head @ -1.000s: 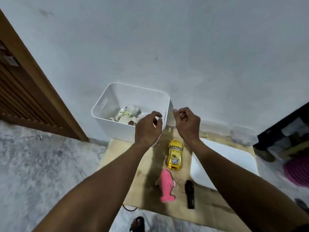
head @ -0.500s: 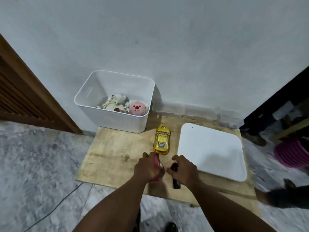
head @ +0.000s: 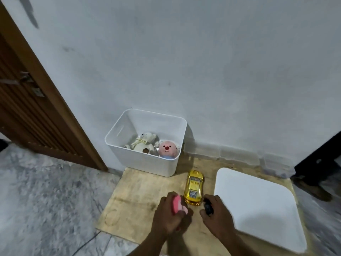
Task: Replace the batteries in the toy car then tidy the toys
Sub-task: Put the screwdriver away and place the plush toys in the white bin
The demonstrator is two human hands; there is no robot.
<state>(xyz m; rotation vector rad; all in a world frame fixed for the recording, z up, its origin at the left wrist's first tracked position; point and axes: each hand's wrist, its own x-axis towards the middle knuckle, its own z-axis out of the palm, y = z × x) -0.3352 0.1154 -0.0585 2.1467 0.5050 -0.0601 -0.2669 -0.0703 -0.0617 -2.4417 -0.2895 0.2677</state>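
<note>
The left hand [head: 168, 218] curls round a pink toy [head: 176, 204]; the right hand [head: 218, 218] grips a black remote [head: 208, 207]. The yellow toy car [head: 194, 187] lies just beyond, between them; a white bin [head: 144, 163] stands farther beyond the left hand.

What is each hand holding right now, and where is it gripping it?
The left hand grips the pink toy round its near end; the right hand grips the black object round its near end.
</note>
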